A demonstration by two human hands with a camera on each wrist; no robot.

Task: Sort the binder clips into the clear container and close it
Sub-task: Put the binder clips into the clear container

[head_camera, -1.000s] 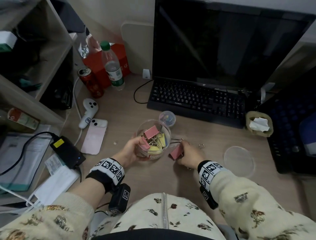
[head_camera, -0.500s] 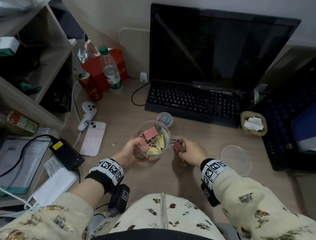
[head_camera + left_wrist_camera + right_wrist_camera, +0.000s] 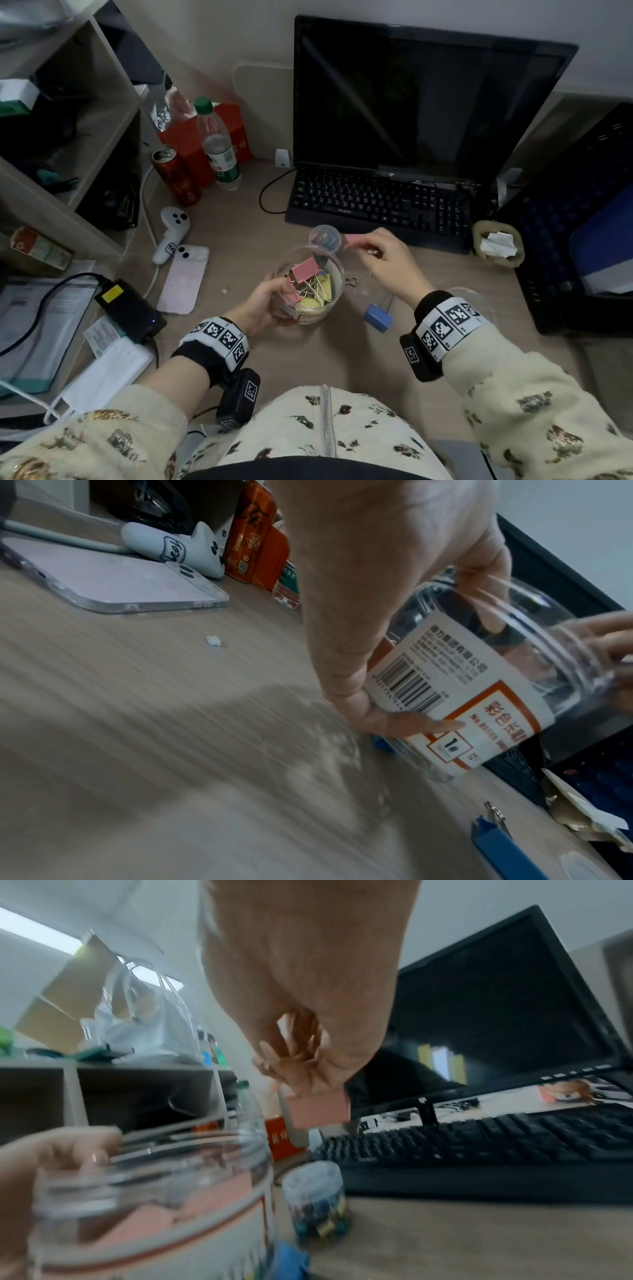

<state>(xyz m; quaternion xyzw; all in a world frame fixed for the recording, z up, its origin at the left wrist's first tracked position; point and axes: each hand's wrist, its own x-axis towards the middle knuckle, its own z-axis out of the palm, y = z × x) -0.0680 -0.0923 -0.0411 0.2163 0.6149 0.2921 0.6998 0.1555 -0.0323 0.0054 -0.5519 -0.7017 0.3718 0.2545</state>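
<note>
Desk (image 3: 274, 370) scene, person seated, both hands up front. Left hand (image 3: 263, 305) wraps the clear container (image 3: 310, 284) from its left side, thumb at the rim, fingers curled round the labelled wall; in the left wrist view a fingertip presses the white barcode label (image 3: 455, 696). Container sits open, tilted a bit toward the person, holding pink and yellow binder clips with gold wire handles; one pink clip lies on top near the rim. Right hand (image 3: 390, 263) is raised above the desk just behind and to the right of the container, fingertips pinched together on a pink binder clip (image 3: 354, 241); right wrist view shows the clip (image 3: 316, 1110) hanging below the fingers, above and beyond the container mouth, not inside it. Blue binder clip (image 3: 378, 317) lies loose on the desk right of the container, below the right wrist, handles pointing away from the person. Clear lid (image 3: 479, 298) sits on the desk mostly hidden behind the right wristband. Small clear tub (image 3: 324, 237) of coloured bits stands between container and keyboard (image 3: 376, 205). Pink phone (image 3: 185, 277) lies face down at left, white controller (image 3: 171, 233) just beyond it, touching or nearly so. Red can (image 3: 176, 176) and water bottle (image 3: 219, 147) stand further back by the shelf. Dark monitor (image 3: 421, 102) behind the keyboard.
</note>
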